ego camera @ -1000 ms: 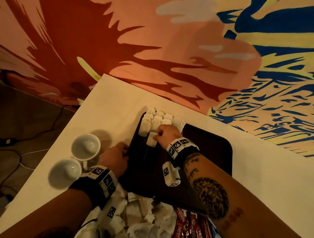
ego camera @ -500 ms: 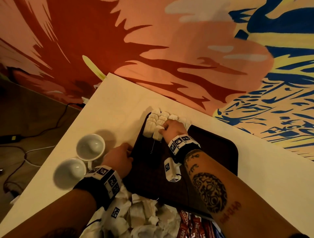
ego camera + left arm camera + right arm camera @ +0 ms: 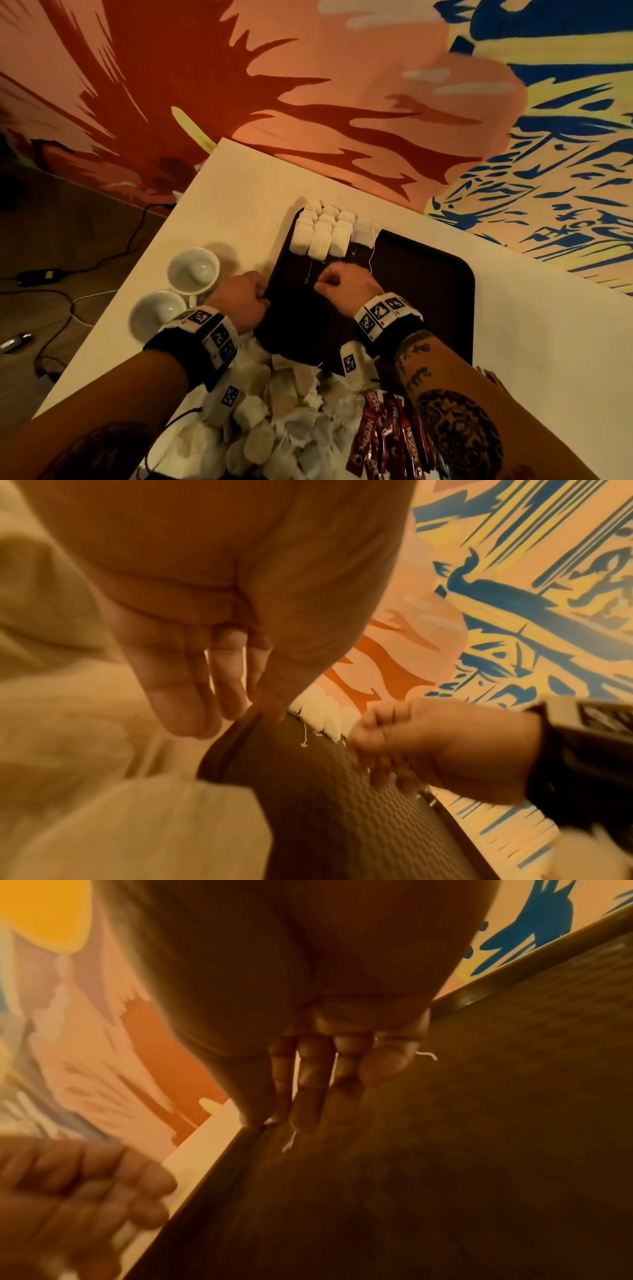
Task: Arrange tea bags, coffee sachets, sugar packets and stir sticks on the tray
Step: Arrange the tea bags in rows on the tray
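Left hand point(image 3: 239, 301) grips the left rim of the dark tray point(image 3: 438, 291), right hand point(image 3: 346, 287) curled and holding nothing over it, on a cream tabletop point(image 3: 534, 342) against a painted mural wall point(image 3: 308, 85); white tea bags point(image 3: 322, 236) rowed in the tray's far-left corner.

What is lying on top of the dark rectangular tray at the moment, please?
White tea bags in rows fill the far-left corner of the dark rectangular tray, strings trailing. The right hand and forearm cover part of its surface.
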Motion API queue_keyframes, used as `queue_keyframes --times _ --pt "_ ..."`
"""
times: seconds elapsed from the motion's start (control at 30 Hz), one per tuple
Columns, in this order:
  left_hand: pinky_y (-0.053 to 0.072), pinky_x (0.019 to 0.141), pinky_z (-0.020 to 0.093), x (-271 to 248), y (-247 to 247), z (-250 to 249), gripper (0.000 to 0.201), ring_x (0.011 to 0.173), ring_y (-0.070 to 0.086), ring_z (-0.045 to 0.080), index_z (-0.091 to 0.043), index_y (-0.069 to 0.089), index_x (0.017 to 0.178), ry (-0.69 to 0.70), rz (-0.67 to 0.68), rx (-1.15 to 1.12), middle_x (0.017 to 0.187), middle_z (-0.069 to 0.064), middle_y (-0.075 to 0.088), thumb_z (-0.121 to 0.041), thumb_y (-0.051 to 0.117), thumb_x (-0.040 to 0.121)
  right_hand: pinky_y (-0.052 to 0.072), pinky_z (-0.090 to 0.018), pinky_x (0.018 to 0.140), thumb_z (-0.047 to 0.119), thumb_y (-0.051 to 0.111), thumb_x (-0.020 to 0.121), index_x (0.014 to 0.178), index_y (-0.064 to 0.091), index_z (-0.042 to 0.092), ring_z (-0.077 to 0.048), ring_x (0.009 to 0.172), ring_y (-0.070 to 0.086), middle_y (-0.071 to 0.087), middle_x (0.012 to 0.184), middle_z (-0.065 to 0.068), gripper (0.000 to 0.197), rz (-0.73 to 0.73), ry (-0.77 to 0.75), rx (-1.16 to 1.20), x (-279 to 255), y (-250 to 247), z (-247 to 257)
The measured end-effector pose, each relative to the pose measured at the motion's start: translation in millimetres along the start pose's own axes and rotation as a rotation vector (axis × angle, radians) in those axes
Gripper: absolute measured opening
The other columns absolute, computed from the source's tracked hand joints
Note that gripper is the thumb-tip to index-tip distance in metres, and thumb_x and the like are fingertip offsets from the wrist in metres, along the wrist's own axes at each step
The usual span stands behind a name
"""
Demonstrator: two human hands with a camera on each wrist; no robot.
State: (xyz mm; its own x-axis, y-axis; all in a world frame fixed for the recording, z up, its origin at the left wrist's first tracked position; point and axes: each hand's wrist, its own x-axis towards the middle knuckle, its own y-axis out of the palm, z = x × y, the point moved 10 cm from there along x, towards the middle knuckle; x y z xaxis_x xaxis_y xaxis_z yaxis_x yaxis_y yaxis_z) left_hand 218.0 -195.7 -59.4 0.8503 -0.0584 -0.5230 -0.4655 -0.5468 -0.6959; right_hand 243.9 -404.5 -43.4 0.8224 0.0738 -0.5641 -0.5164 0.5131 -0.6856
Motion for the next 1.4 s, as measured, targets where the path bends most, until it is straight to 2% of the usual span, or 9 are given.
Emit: queue_keyframes --times 0.1,0.33,0.4,0.57,0.73,0.9,1.07,1.17,1.4 --pt "0.043 0.08 0.017 -21 0 0 0.017 0.098 0.065 0.011 -0.03 0.061 0.097 0.042 0.046 -0.028 0.098 -0.009 0.069 -0.023 0.07 0.084 0.048 -0.028 0.081 0.041 0.063 0.094 0.109 0.067 0.032 -0.012 0.099 0.061 0.064 0.108 0.009 0.018 0.162 -0.003 -0.124 -31 41 -17" --pt "0.048 0.089 0.027 -83 16 26 0.042 0.101 0.059 0.012 -0.031 0.059 0.112 -0.034 0.107 0.114 0.105 -0.011 0.058 -0.051 0.074 0.078 0.038 -0.038 0.113 0.039 0.05 0.1 0.137 0.056 0.029 -0.018 0.132 0.044 0.052 0.14 0.006 0.039 0.071 -0.111 -0.208 -66 64 -36" --pt "0.048 0.084 0.027 -95 29 22 0.046 0.097 0.059 0.01 -0.03 0.06 0.11 -0.04 0.125 0.047 0.101 -0.012 0.057 -0.054 0.076 0.073 0.036 -0.037 0.114 0.037 0.047 0.102 0.14 0.053 0.028 -0.018 0.135 0.042 0.049 0.145 0.006 0.04 0.055 -0.118 -0.214 -69 65 -36" --pt "0.045 0.073 0.026 -102 48 19 0.01 0.089 0.061 0.015 -0.029 0.059 0.086 -0.067 0.115 0.085 0.099 -0.002 0.066 -0.039 0.06 0.085 0.035 -0.034 0.114 0.034 0.048 0.103 0.14 0.054 0.027 -0.018 0.135 0.043 0.049 0.146 0.005 0.038 0.059 -0.131 -0.216 -78 63 -36" --pt "0.038 0.073 0.025 -110 30 17 0.021 0.085 0.056 0.012 -0.032 0.06 0.083 0.004 0.026 0.054 0.086 -0.011 0.059 -0.05 0.07 0.083 0.04 -0.032 0.108 0.034 0.049 0.102 0.137 0.056 0.03 -0.019 0.13 0.052 0.056 0.141 0.004 0.035 0.084 -0.083 -0.101 -84 56 -39" --pt "0.052 0.078 0.032 -118 8 22 0.034 0.089 0.069 0.02 -0.026 0.063 0.083 -0.075 -0.029 -0.449 0.093 0.0 0.073 -0.051 0.076 0.063 0.043 -0.027 0.102 0.029 0.051 0.102 0.133 0.059 0.03 -0.014 0.125 0.056 0.059 0.137 0.007 0.031 0.052 -0.123 0.071 -93 44 -31" --pt "0.057 0.06 0.036 -128 4 -2 0.02 0.077 0.07 0.029 -0.017 0.048 0.086 -0.115 -0.04 -1.131 0.093 0.017 0.074 -0.005 0.063 0.092 0.048 -0.027 0.099 0.029 0.051 0.102 0.121 0.065 0.031 -0.01 0.114 0.062 0.067 0.123 0.009 0.023 0.017 -0.236 0.198 -104 31 3" --pt "0.059 0.056 0.044 -127 3 -7 0.02 0.07 0.064 0.031 -0.017 0.054 0.092 -0.129 -0.087 -1.177 0.084 0.018 0.064 -0.009 0.072 0.087 0.052 -0.028 0.091 0.037 0.056 0.1 0.11 0.069 0.03 -0.006 0.099 0.066 0.072 0.105 0.01 0.018 -0.022 -0.351 0.3 -117 18 38" --pt "0.048 0.047 0.023 -123 -3 -36 0.02 0.054 0.063 0.017 -0.009 0.066 0.1 -0.018 -0.101 -1.193 0.075 0.015 0.067 -0.02 0.076 0.085 0.057 -0.034 0.075 0.033 0.079 0.085 0.089 0.064 0.029 -0.012 0.075 0.067 0.071 0.084 0.005 0.016 -0.084 -0.396 0.411 -121 8 66"
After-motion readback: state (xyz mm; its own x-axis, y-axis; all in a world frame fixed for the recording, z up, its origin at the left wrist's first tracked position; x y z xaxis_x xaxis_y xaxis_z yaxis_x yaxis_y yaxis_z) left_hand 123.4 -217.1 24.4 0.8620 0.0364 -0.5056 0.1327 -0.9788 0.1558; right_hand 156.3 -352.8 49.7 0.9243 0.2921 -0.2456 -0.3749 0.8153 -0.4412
